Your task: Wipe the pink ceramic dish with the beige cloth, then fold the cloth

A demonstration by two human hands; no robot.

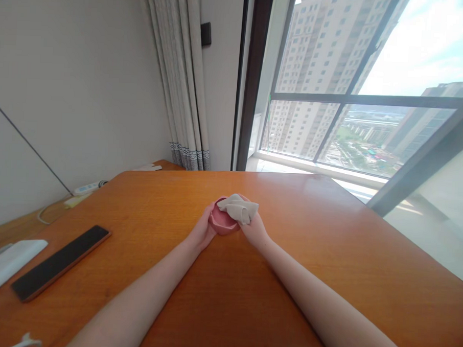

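A pink bowl [222,222] is at the middle of the wooden table, its inside partly in view. My left hand [204,228] is closed on the bowl's left side. In my right hand [255,228] is a pale grey cloth [239,208], bunched up and lying over the bowl's right rim and part of its opening. The cloth covers most of my right fingers, and the far right part of the bowl is hidden beneath it.
On the wooden table [157,206], a long black flat object [61,263] lies at the left beside a white item [10,263]. A power strip [87,188] and cable sit by the left wall. A curtain [185,79] and large window stand beyond the far edge.
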